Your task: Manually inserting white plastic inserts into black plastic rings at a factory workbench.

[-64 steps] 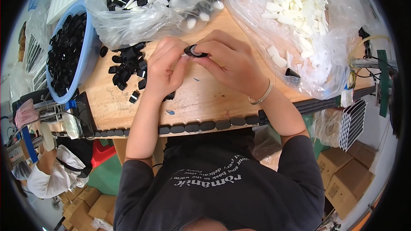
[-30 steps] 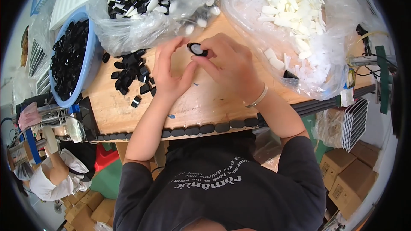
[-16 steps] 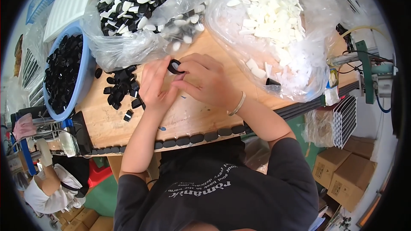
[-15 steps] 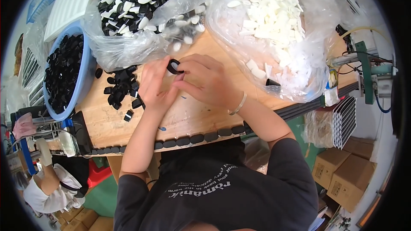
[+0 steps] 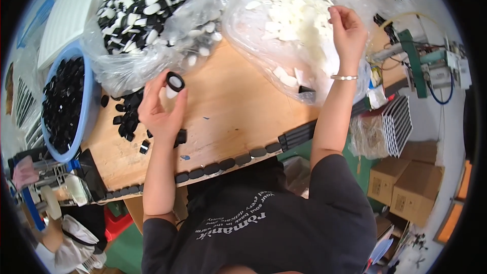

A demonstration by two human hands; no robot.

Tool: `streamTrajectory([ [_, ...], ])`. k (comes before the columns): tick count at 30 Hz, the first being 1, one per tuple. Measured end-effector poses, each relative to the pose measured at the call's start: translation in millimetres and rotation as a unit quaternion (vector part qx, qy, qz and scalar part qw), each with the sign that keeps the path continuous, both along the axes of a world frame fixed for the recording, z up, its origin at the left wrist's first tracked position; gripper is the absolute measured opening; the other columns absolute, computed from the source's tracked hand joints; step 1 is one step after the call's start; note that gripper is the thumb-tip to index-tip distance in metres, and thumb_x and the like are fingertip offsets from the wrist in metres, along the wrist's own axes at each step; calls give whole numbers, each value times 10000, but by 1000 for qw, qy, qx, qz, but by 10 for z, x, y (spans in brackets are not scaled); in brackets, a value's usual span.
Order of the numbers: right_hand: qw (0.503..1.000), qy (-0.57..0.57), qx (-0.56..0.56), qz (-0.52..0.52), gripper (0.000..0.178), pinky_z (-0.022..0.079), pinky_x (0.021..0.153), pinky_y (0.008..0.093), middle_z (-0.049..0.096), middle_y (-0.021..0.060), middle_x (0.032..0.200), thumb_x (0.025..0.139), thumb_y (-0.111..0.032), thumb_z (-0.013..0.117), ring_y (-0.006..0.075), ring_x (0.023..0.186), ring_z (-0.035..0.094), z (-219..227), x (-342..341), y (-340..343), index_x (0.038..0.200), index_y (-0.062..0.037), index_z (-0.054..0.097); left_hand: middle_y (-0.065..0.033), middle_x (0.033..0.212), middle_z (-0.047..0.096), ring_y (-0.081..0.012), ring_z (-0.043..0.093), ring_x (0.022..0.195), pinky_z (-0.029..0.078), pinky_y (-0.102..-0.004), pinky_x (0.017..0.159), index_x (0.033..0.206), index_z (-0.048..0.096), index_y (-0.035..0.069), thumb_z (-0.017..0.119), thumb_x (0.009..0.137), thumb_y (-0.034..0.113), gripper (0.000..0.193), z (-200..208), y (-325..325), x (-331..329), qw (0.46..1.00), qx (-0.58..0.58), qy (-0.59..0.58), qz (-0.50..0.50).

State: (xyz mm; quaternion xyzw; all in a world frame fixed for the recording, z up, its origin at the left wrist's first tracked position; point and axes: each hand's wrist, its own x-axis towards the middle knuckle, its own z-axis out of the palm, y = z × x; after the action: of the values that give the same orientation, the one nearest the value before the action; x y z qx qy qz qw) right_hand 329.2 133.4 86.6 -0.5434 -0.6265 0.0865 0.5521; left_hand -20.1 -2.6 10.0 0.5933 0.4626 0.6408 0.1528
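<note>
My left hand (image 5: pixel 161 109) is raised over the left part of the wooden table. Thumb and fingers grip a black oval ring-shaped piece (image 5: pixel 169 77) with a whitish middle; a white bit shows just below its rim. Out to the right, my right hand (image 5: pixel 350 30) is at the edge of a heap of flat white pieces (image 5: pixel 299 7) lying on clear plastic. Its fingertips are pinched together, and whatever is between them is too small to make out. Small black pieces (image 5: pixel 127 116) lie loose on the table beside my left hand.
A blue tub (image 5: pixel 87 122) full of black pieces stands at the left. Behind my left hand, a clear bag (image 5: pixel 122 73) holds mixed black and white pieces. Black foam strips line the table's front edge (image 5: pixel 218 166). A green-framed device (image 5: pixel 413 63) stands at right. Another person's arm (image 5: pixel 53 233) shows lower left.
My hands were together at the black piece and have come apart. The right has moved far right to the white heap; the left has shifted slightly left, keeping the black piece.
</note>
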Motion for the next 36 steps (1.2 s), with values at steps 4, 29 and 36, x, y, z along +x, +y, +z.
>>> streamTrajectory([
  [4, 998, -44, -27, -20, 124, 455, 598, 201, 664, 22, 782, 878, -84, 648, 62, 657, 579, -101, 428, -195, 931, 28, 661, -132, 1026, 658, -206, 593, 947, 445, -307, 888, 1145, 594, -79, 699, 681, -107, 477, 13, -42, -15, 999, 24, -35, -32],
  [29, 920, -238, -305, 60, 51, 496, 595, 275, 638, 96, 671, 759, -8, 661, 140, 601, 601, -823, 192, -615, 790, 26, 638, -92, 900, 664, -199, 582, 797, 449, -296, 760, 1056, 660, -11, 770, 641, -4, 430, -38, 32, 70, 998, 16, 53, 10],
  [36, 995, 21, -97, 24, 43, 488, 620, 212, 679, 49, 769, 818, 0, 692, 89, 657, 611, -131, -418, -687, 851, 19, 671, -114, 907, 668, -245, 625, 831, 483, -315, 766, 1035, 658, -11, 800, 628, -5, 431, 43, -9, 122, 996, 41, 68, 50],
])
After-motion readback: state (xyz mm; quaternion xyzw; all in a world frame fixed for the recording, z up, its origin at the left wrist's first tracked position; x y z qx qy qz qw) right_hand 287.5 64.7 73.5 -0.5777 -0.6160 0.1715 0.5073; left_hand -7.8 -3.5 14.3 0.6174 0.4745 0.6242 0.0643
